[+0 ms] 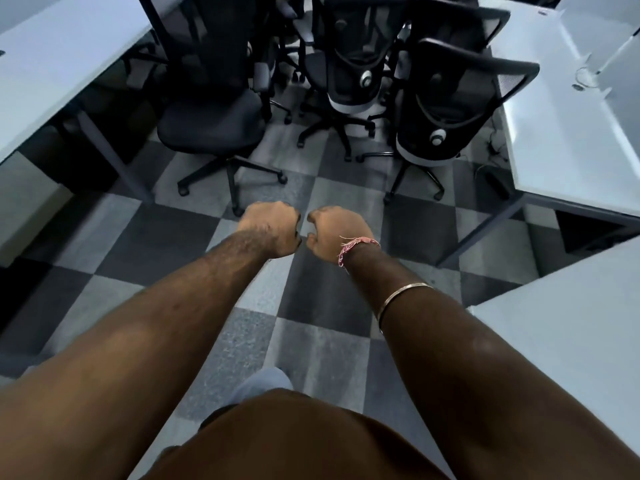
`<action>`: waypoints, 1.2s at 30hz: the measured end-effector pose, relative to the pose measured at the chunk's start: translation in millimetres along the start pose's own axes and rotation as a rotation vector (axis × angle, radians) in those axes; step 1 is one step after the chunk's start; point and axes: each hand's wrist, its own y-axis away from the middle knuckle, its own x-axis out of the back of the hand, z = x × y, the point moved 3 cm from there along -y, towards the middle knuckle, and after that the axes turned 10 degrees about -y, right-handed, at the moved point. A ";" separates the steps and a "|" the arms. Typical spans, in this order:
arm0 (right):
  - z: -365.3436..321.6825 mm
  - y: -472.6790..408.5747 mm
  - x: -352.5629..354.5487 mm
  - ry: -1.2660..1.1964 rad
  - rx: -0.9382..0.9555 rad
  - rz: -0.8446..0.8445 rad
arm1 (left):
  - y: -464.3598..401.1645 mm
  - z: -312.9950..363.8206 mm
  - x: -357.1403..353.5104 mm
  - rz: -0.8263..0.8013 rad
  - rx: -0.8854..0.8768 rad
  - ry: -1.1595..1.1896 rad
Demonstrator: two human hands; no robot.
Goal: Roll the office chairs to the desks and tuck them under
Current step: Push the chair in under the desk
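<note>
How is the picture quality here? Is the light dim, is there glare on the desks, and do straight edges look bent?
Head view: the light is dim and bluish; the chairs at the back merge into shadow. The right desk shows a pale sheen, no hard glare. The wide lens bends the left desk edge and stretches the forearms. Both fists, left hand and right hand, look fairly sharp; the frame edges are softer.

Chairs point(346, 74) clustered ahead in the aisle between left desk point(52, 64) and right desk point(561, 126). Third desk point(571, 341) near right. Both hands point(304, 230) out front, fists side by side, short of chairs.
</note>
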 end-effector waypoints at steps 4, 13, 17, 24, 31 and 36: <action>39.6 -74.5 0.8 0.000 -0.005 -0.009 | -90.0 -15.4 -6.5 -0.023 -0.013 0.018; 105.8 -271.6 19.7 -0.008 -0.029 -0.007 | -287.2 -90.9 4.8 0.002 -0.051 0.035; 115.7 -354.8 31.9 -0.050 -0.017 0.052 | -359.0 -137.3 14.3 0.031 -0.038 0.056; 123.8 -487.7 40.8 -0.043 0.102 -0.002 | -457.4 -207.1 14.6 0.024 -0.002 0.011; 150.2 -631.4 46.7 -0.029 0.191 -0.040 | -572.7 -277.9 13.9 0.004 0.118 0.009; 162.3 -738.5 57.9 -0.048 0.281 -0.044 | -648.9 -325.2 34.7 -0.026 0.202 0.014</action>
